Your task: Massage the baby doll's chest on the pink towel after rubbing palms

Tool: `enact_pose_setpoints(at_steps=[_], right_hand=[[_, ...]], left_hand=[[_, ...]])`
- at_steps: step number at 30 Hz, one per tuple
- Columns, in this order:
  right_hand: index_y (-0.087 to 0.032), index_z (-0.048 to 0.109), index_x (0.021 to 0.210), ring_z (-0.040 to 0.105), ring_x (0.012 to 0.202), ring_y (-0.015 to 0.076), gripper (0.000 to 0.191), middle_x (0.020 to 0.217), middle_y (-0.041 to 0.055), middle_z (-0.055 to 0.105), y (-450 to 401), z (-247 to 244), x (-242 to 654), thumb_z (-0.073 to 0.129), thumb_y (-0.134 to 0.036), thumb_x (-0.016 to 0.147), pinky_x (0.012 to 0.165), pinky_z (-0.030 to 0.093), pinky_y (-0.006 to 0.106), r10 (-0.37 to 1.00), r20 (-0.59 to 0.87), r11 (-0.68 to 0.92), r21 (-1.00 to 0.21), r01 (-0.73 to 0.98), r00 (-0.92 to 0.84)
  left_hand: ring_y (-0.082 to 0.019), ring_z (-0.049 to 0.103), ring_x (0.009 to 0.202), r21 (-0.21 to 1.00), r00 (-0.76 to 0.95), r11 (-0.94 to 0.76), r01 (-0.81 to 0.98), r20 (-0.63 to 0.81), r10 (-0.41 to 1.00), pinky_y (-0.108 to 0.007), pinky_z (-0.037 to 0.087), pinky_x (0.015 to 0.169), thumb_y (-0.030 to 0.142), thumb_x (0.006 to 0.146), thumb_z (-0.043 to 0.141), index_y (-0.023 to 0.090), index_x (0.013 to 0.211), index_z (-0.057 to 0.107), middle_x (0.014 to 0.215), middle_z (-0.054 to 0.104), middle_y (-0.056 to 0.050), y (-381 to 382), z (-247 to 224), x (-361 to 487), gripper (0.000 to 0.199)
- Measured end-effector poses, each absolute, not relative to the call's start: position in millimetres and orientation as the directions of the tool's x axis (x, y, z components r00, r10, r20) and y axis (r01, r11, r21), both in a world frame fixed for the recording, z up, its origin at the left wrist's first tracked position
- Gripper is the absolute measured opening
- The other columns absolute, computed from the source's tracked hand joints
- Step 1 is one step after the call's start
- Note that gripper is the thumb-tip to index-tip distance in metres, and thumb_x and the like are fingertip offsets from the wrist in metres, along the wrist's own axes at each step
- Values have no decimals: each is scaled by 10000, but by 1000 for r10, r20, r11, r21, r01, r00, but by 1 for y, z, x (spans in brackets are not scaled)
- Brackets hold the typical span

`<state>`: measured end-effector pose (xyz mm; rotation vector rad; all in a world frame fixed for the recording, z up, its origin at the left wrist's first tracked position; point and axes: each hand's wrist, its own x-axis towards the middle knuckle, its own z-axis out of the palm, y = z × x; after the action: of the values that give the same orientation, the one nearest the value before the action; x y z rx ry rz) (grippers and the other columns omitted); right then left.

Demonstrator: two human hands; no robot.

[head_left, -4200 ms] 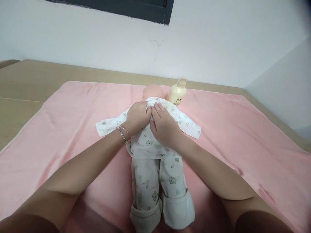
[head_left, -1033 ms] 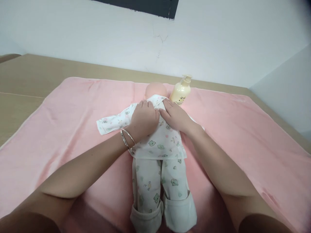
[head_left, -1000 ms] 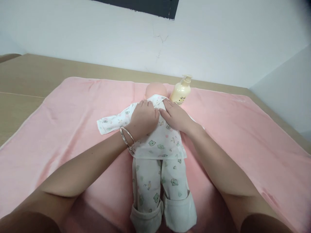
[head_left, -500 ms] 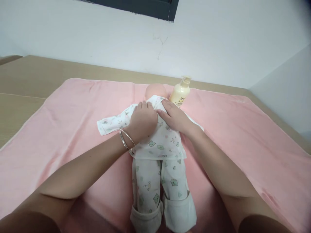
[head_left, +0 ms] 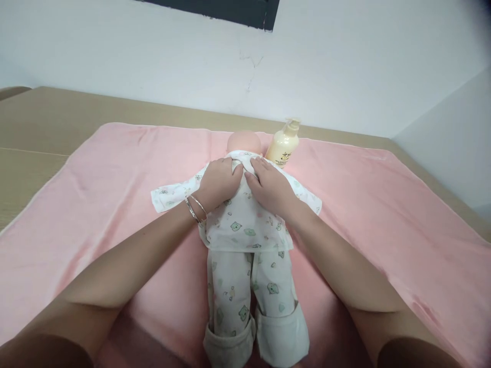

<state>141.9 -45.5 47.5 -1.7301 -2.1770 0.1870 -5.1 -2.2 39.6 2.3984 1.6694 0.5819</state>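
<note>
A doll lies stretched out, its bare head (head_left: pixel 244 140) at the far end. It wears a white long-sleeved shirt (head_left: pixel 251 225) with small green animal prints, and matching trousers (head_left: pixel 232 286) with turned-up cuffs. On the left of the shirt's upper front rests my left hand (head_left: pixel 220 181), thumb apart from the fingers, near the collar. My right hand (head_left: pixel 271 186) lies open and flat on the other side of the chest, fingers toward the shoulder. Both sleeves spread outward. The doll's face is not visible.
Beside the doll's head stands a pale yellow pump bottle (head_left: pixel 284 145). A pink blanket (head_left: pixel 126 204) under the doll covers much of the wooden table (head_left: pixel 69 112). Behind the table rises a white wall (head_left: pixel 172 66) with a dark frame (head_left: pixel 238 11) at the top.
My left hand has shifted left, and its thumb has come away from the curled fingers. My right hand has moved slightly down. More of the right sleeve shows.
</note>
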Motion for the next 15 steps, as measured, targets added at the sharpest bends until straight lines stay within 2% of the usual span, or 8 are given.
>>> enact_pose_setpoints(at_steps=[4,9,11,13,14,15], right_hand=[[-2,416,1499,316,1511,328,631,1582,199,406,-29,34,152,300,-390,1014,1255,258,493,949,236,282,-347,895,-208],[2,419,1494,325,1506,336,643,1576,208,411,-27,25,151,280,-397,1009,1249,260,528,946,247,288,-352,890,-208],[1,468,1460,313,1510,349,624,1571,217,415,-36,33,147,301,-382,997,1237,278,556,945,272,272,-344,899,-182],[-58,572,1384,310,1512,350,561,1555,191,448,-56,53,141,328,-343,967,1212,312,598,923,345,287,-315,905,-172],[-120,621,1344,325,1508,334,529,1530,147,493,-70,67,137,330,-308,945,1207,321,611,892,402,337,-293,894,-205],[-214,651,1325,402,1468,305,515,1465,83,572,-87,81,133,339,-299,923,1191,359,606,862,427,415,-283,865,-273]], left_hand=[[-208,619,799,334,311,-379,863,240,920,-345,466,752,329,980,306,147,894,617,896,696,-113,-5,39,-5,370],[-211,624,832,345,298,-371,862,247,922,-344,468,770,310,973,324,146,885,628,913,701,-117,-3,38,-4,357],[-216,625,849,332,318,-392,858,257,913,-350,470,787,312,982,305,137,923,633,930,699,-121,-3,37,-5,376],[-217,625,860,325,338,-405,854,244,909,-355,472,816,314,989,301,130,971,635,940,699,-122,-3,37,-6,382],[-215,624,865,329,341,-403,854,230,911,-355,472,832,314,990,309,128,990,637,941,699,-121,-4,38,-6,377],[-214,623,867,338,336,-393,855,216,917,-355,473,844,316,991,316,126,1002,639,940,701,-121,-5,39,-6,375]])
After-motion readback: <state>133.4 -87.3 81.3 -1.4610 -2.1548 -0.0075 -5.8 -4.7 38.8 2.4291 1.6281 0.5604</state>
